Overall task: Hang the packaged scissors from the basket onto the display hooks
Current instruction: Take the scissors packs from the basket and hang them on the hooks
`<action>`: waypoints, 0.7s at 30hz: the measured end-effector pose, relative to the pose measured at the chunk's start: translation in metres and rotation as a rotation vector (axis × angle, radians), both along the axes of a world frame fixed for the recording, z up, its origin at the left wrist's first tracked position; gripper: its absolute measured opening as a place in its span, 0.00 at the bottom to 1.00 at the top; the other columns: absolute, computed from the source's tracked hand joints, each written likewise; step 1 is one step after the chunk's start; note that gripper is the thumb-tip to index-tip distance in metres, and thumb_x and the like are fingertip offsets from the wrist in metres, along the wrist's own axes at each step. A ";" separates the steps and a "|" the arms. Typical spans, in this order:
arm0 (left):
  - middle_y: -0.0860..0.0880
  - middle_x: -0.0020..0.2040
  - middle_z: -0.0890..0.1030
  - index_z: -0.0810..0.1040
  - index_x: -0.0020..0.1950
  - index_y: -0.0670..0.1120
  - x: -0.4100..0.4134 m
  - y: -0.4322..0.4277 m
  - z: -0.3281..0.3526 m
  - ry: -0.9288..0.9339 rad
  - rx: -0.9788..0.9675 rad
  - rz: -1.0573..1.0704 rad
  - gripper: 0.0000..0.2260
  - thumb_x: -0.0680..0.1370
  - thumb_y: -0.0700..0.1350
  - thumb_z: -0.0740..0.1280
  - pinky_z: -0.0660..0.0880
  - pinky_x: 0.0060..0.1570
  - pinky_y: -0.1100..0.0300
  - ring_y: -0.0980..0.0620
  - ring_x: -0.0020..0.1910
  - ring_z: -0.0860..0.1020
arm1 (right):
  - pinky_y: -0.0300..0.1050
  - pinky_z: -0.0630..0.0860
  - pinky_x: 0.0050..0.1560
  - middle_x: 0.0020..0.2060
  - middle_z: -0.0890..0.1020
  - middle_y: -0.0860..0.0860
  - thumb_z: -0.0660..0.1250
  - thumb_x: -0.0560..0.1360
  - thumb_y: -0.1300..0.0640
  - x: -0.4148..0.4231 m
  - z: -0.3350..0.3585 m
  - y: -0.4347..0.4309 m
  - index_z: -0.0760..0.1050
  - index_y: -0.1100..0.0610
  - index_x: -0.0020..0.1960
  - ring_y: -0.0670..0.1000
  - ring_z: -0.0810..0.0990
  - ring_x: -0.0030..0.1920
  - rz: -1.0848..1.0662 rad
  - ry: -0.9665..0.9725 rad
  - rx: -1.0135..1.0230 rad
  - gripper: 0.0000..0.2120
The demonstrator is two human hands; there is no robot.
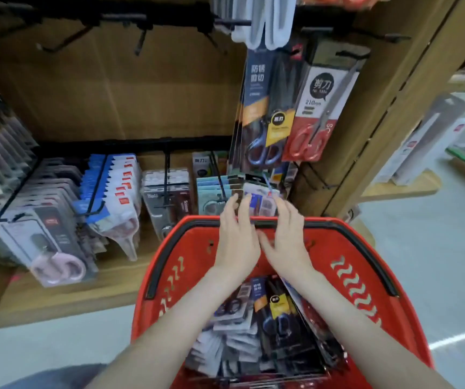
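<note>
A red basket [360,276] sits low in front of me, with several packaged scissors [270,313] piled inside. Both my hands reach over its far rim to a small pack of scissors [262,199] at the lower display hook [221,182]. My left hand [235,234] touches the pack's left edge with straight fingers. My right hand [289,234] holds its right side, fingers extended along it. The exact grip is blurred. Above hang a dark blue scissors pack [265,108] and a red-handled scissors pack [318,108].
Rows of packaged scissors hang on lower hooks to the left [113,197]. Empty black hooks [141,37] stick out from the upper rail against the cardboard back panel. A wooden shelf post [380,108] stands right. Grey floor lies beyond.
</note>
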State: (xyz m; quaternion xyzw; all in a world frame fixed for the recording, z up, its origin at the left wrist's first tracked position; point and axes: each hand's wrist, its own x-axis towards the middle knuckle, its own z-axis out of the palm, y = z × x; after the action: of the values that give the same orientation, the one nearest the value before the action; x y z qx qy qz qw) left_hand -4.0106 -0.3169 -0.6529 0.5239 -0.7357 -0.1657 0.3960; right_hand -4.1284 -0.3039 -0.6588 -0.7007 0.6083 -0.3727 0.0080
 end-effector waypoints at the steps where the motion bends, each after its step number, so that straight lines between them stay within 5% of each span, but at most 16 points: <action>1: 0.33 0.70 0.65 0.63 0.73 0.39 0.001 0.015 -0.023 -0.060 0.025 -0.003 0.27 0.74 0.33 0.63 0.67 0.66 0.44 0.34 0.68 0.68 | 0.52 0.65 0.68 0.68 0.68 0.61 0.66 0.72 0.57 -0.001 -0.022 0.019 0.56 0.58 0.74 0.59 0.66 0.67 0.005 0.036 0.058 0.33; 4: 0.33 0.72 0.65 0.62 0.75 0.42 0.009 0.051 -0.076 -0.201 0.211 -0.098 0.30 0.73 0.34 0.64 0.66 0.67 0.43 0.33 0.68 0.68 | 0.60 0.72 0.63 0.67 0.71 0.61 0.71 0.69 0.57 -0.007 -0.075 0.064 0.56 0.57 0.74 0.61 0.70 0.65 -0.036 0.123 0.281 0.38; 10: 0.42 0.79 0.44 0.43 0.80 0.53 0.025 0.063 -0.138 -0.547 0.683 -0.265 0.27 0.84 0.50 0.52 0.45 0.75 0.44 0.42 0.78 0.43 | 0.59 0.68 0.66 0.70 0.68 0.60 0.69 0.72 0.45 -0.017 -0.125 0.091 0.54 0.54 0.77 0.64 0.68 0.69 -0.025 0.335 0.683 0.40; 15: 0.44 0.80 0.43 0.42 0.79 0.58 0.023 0.058 -0.165 -0.710 0.809 -0.414 0.26 0.84 0.56 0.49 0.40 0.75 0.43 0.44 0.78 0.41 | 0.58 0.49 0.75 0.78 0.44 0.57 0.48 0.70 0.25 -0.026 -0.148 0.088 0.39 0.46 0.79 0.60 0.43 0.78 -0.116 0.575 1.052 0.46; 21: 0.48 0.80 0.44 0.45 0.79 0.58 0.020 0.051 -0.173 -0.793 0.884 -0.487 0.25 0.83 0.57 0.49 0.39 0.75 0.42 0.46 0.79 0.42 | 0.61 0.36 0.74 0.78 0.38 0.56 0.55 0.72 0.27 -0.022 -0.151 0.090 0.41 0.46 0.79 0.65 0.29 0.74 -0.018 0.655 1.175 0.45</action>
State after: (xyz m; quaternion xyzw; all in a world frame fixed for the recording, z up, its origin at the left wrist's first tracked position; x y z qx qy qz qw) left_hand -3.9909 -0.2662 -0.8256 0.4770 -0.7864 -0.3324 -0.2086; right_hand -4.1503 -0.2143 -0.8098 -0.6518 0.6868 0.2519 0.1999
